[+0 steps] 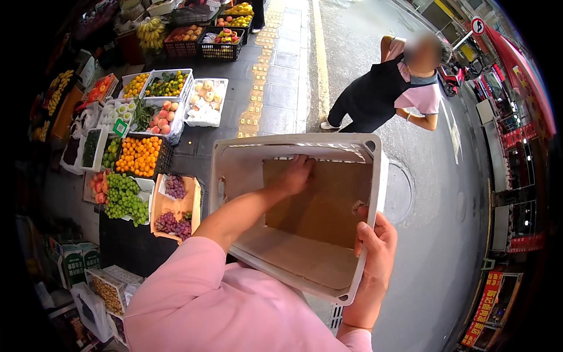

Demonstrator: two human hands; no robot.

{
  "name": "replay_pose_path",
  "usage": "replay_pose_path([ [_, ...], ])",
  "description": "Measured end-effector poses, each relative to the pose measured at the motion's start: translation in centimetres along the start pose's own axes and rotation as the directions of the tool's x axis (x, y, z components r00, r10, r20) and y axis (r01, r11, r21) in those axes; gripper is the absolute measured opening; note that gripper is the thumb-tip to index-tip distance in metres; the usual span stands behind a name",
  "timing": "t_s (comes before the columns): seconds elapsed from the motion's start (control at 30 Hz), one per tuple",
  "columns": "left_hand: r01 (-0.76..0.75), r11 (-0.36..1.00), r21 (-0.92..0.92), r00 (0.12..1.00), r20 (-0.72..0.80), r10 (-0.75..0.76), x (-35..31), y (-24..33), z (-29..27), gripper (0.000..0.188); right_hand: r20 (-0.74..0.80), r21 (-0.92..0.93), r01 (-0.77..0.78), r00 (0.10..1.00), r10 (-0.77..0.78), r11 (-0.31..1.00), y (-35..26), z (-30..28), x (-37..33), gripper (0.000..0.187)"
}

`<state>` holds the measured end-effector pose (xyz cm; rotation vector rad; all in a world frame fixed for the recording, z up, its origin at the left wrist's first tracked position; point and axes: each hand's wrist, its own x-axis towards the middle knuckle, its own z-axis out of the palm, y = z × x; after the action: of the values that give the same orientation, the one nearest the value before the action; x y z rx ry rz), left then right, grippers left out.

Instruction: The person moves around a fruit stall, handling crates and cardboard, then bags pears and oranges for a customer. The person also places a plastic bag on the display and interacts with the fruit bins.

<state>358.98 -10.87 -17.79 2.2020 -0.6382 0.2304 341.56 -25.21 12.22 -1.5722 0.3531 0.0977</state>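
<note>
- In the head view, the off-white, rectangular plastic bin (241, 170) was held before the person's body, its opening facing up.
- The right hand (378, 245) clasped its right rim.
- The left hand (297, 175) curled at the flat brown cardboard sheet's (319, 211) upper edge; pinching or not, I couldn't tell.
- The sheet already lay inside; handling seemed unfinished, neither hand yet withdrawn.

Round sign (478, 26): arrow; red banner (484, 306): yellow characters; green card (121, 127): white code.
</note>
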Motion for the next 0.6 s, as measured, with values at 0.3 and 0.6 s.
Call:
replay_pose_path([
  [0.3, 0.170, 0.984, 0.058, 0.972, -0.176, -0.157, 0.8, -2.8, -3.1, 0.028, 0.048, -0.019, -0.064, 0.997, 0.064, 0.998, -1.5, 2.9, 5.4, 0.031],
  [0.6, 0.015, 0.986, -0.163, 0.989, -0.145, -0.039, -2.8, -4.9, -10.1, 0.018, -0.025, 0.003, -0.067, 0.997, 0.068, 0.998, 0.1, 6.6, 9.8, 0.030],
])
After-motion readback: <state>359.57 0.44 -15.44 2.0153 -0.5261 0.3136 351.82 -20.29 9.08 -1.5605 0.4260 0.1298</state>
